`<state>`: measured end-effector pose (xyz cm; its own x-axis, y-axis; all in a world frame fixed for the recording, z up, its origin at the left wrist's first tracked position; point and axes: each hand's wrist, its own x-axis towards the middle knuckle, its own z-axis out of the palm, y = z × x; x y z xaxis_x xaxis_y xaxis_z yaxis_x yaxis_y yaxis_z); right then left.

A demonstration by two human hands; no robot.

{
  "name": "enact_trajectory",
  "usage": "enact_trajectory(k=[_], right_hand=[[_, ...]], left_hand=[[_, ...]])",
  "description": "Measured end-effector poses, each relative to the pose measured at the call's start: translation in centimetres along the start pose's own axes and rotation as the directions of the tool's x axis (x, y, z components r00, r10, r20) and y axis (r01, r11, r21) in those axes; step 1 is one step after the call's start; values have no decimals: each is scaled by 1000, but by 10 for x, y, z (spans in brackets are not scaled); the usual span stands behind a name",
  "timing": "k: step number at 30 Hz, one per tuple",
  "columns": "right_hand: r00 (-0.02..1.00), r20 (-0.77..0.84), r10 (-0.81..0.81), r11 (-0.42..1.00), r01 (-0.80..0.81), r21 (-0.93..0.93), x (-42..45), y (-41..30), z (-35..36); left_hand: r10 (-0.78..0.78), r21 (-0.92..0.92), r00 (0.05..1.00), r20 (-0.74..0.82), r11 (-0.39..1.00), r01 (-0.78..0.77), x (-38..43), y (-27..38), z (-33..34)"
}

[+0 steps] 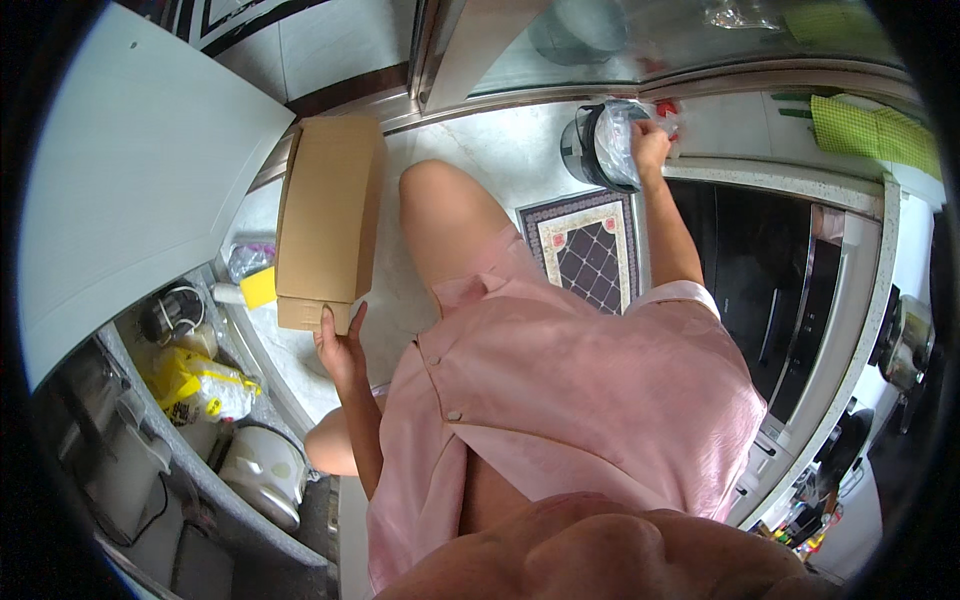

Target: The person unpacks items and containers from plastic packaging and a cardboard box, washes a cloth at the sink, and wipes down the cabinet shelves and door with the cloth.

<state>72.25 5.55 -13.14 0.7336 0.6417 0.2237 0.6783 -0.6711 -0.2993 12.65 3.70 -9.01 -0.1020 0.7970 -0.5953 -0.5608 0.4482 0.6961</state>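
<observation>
My left hand [343, 351] grips the near end of a long brown cardboard box [328, 210], its thumb over the end panel and a finger along the side. The box lies lengthwise in front of me, to the left of my bent knee. Stretched out far to the right, my right hand [651, 146] is at the rim of a dark waste bin [579, 150]. Its curled fingers touch the clear plastic liner [616, 142]; whether they pinch it or something small is hidden. Beside that hand is a red item [666, 112] in clear plastic.
An open cabinet door [142, 165] stands at the left. In the cabinet are a yellow-and-white plastic bag [206, 386] and a white appliance [264, 472]. A patterned mat [589, 255] lies before a black built-in oven [750, 285]. Glass panels [555, 52] border the far side.
</observation>
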Motion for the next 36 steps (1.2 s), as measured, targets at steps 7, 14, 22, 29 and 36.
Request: enact_trajectory(k=[7, 14, 22, 29, 36], right_hand=[[902, 172, 397, 897, -341, -283, 46, 120, 36], [992, -16, -126, 974, 121, -194, 5, 5, 51], [177, 190, -966, 258, 739, 622, -172, -273, 99], [-162, 445, -881, 131, 819, 558, -232, -346, 143], [-136, 437, -889, 84, 890, 448, -249, -352, 136]], left_hand=[[-59, 18, 994, 96, 998, 58, 35, -33, -19], [-133, 295, 977, 165, 952, 80, 58, -81, -53], [-225, 203, 973, 52, 956, 210, 102, -132, -80], [-327, 306, 942, 70, 906, 291, 105, -135, -87], [-311, 293, 942, 125, 919, 265, 111, -141, -93]])
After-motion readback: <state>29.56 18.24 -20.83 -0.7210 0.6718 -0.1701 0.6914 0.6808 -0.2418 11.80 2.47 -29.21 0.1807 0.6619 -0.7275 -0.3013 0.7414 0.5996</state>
